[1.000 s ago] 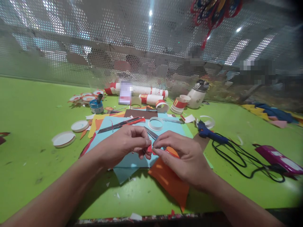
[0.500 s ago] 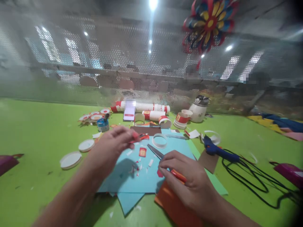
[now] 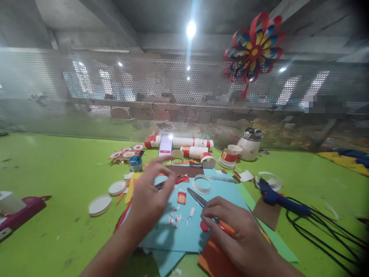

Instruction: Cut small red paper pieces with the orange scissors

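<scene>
While your right hand [image 3: 239, 227] holds the scissors [image 3: 197, 197] on the right side of the blue paper [image 3: 184, 243], their dark blades lie together and aim far and to the left, just right of a red-and-gold square [image 3: 181, 198]. Their long axis slants from near right, where the orange handle sits under your palm, to that far-left tip. Your right fingers curl round the handle end, and a red piece [image 3: 204, 226] shows beside them; whether it's pinched or just lying there, you can't tell from here.

And now the left hand [image 3: 152, 192]! Half a second ago it had something red between the fingers; now they're blurred, spread apart, with nothing visible in them. That leaves your left side free and the scissors in your right hand alone. Where the red bit went, you can't see.

Cut scraps [image 3: 176, 219] litter the paper left of the blades, a white ring [image 3: 203, 191] stands just beyond the tip, and orange paper [image 3: 215, 259] lies nearest you. Farther out on the green counter [image 3: 66, 181]: the blue glue gun [image 3: 284, 202] right, white discs [image 3: 99, 206] left.
</scene>
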Action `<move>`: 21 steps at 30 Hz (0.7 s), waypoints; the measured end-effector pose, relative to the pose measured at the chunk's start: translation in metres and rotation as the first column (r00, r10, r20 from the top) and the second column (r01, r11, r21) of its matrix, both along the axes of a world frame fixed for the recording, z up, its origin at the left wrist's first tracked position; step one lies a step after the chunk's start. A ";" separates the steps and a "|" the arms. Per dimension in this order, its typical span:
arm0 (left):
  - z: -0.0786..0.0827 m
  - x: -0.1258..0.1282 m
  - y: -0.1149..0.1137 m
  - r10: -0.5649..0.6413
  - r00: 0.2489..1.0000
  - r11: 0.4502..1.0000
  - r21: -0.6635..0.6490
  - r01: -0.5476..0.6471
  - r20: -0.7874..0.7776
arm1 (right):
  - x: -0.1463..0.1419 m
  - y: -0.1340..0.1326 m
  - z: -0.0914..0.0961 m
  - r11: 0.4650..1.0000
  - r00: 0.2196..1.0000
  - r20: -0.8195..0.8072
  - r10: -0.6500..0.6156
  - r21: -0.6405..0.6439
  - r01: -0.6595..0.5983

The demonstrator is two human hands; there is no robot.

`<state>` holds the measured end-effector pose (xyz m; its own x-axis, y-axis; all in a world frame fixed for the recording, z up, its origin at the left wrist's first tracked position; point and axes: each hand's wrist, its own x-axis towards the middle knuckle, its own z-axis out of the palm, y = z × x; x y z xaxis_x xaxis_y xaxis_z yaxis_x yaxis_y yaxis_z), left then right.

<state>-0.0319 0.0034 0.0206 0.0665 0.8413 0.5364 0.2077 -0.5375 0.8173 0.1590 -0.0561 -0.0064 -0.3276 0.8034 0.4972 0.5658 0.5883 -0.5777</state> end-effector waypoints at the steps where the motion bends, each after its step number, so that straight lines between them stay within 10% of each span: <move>1: -0.004 0.007 -0.003 -0.108 0.994 0.992 -0.060 0.108 -0.002 | 0.000 0.000 0.000 1.000 1.000 -0.001 -0.013 0.002 0.013; 9: -0.018 0.014 -0.003 -0.459 0.829 0.635 -0.535 0.557 0.319 | -0.001 -0.003 0.001 0.991 0.996 -0.090 -0.004 0.134 0.016; 21: -0.023 0.020 -0.004 -0.481 0.779 0.531 -0.573 0.624 0.403 | -0.004 -0.013 -0.001 0.966 0.998 -0.016 -0.057 0.252 0.060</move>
